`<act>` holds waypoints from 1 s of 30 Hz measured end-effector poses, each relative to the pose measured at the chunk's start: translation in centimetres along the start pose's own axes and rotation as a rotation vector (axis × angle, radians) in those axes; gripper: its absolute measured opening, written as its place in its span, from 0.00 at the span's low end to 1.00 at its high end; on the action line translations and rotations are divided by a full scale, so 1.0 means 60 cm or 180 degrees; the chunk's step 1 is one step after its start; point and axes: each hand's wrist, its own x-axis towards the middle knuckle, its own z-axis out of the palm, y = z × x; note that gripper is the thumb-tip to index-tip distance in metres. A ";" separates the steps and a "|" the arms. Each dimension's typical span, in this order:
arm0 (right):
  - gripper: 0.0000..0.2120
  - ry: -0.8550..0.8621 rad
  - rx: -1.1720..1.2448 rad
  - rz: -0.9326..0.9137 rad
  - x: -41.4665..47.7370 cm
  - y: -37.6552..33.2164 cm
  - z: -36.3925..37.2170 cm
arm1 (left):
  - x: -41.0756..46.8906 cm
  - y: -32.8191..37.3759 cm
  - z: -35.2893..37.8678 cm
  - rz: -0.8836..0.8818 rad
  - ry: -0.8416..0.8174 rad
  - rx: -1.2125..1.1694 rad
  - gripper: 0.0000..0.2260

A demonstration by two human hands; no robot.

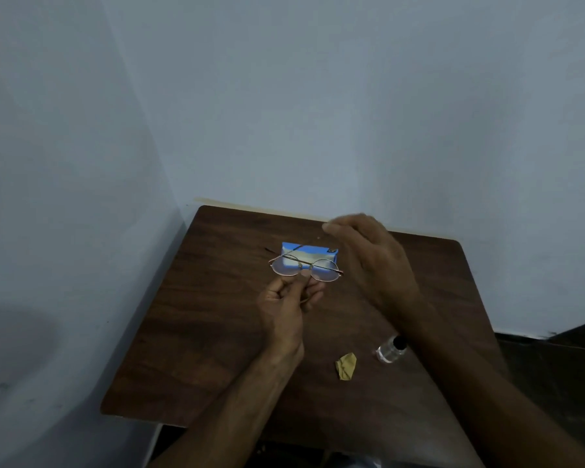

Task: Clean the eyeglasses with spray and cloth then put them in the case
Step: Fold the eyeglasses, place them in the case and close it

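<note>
The eyeglasses (305,269), round thin metal frame, are held above the desk (217,332) by the left hand (289,298). The left grip is clamped on the bridge, pinched between the thumb and the curled fingers, with the lenses kept roughly level. One temple is seen folded across the back of the lenses; the other is angled up and away towards the right. The right hand (368,258) is raised to the right of the glasses, blurred, with its fingers loosely extended to the left and its grip apart. Whether its fingertips touch the raised temple tip cannot be told.

A blue case (318,253) is laid flat on the desk just behind the glasses and is partly seen through the lenses. A crumpled yellow cloth (346,365) is placed on the desk nearer the person, well apart from the case. A clear spray bottle (389,351) with a black cap is placed just beside the cloth, partly covered by the right forearm. The dark wood desk is set into a corner of a pale wall (318,113).
</note>
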 end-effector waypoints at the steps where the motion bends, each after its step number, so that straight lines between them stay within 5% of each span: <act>1: 0.18 0.0012 0.0079 0.0152 -0.023 0.000 0.007 | 0.000 0.002 -0.001 -0.0022 0.0002 -0.0036 0.04; 9: 0.22 0.0185 0.0535 0.0849 -0.134 -0.007 0.069 | -0.001 0.004 0.007 -0.0123 -0.0064 -0.0084 0.03; 23: 0.17 0.0242 0.0160 0.0308 -0.150 0.027 0.106 | 0.013 -0.011 -0.014 -0.0495 0.0068 0.0033 0.04; 30: 0.08 0.0370 0.1090 0.1396 -0.137 0.026 0.126 | 0.045 -0.033 -0.032 -0.0732 0.0045 0.0536 0.08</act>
